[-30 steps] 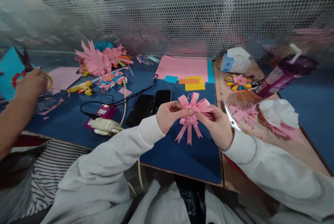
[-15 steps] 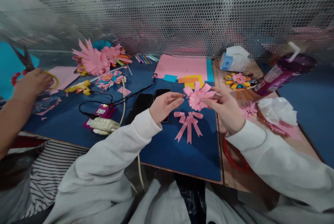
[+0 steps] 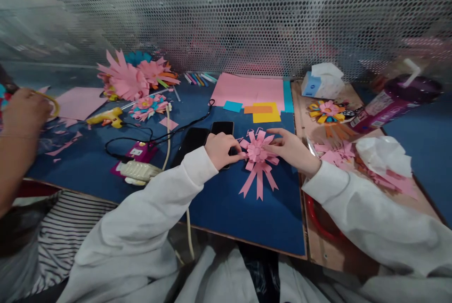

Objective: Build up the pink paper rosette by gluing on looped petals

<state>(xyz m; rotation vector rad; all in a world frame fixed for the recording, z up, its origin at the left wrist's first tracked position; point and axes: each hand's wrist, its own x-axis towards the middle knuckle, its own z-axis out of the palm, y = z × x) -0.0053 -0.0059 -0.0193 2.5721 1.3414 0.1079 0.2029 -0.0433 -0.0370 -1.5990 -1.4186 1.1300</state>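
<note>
A pink paper flower (image 3: 257, 148) with looped petals lies over the pink paper ribbon tails (image 3: 259, 183), whose notched ends point toward me. My left hand (image 3: 224, 151) has its thumb and fingertips pinched on the flower's left petals. From the right, my right hand (image 3: 291, 150) grips the flower with the thumb on its petals near the centre, the index finger stretched along the far side. Petals and fingers partly hide the upper part of the ribbon piece. Just beside my left hand lie two dark phones (image 3: 192, 143).
A yellow glue gun (image 3: 106, 117), corded purple box (image 3: 137, 152) and finished paper flowers (image 3: 132, 77) are at left. Pink sheets (image 3: 249, 88) lie behind. On the right board are a tissue box (image 3: 322, 84), purple bottle (image 3: 388, 105) and red-handled scissors (image 3: 321, 220). A co-worker's hand (image 3: 26, 110) holds scissors.
Both hands have lowered the pink flower onto the ribbon tails. My left hand has closed from apart onto its left petals. The co-worker's hand has moved left.
</note>
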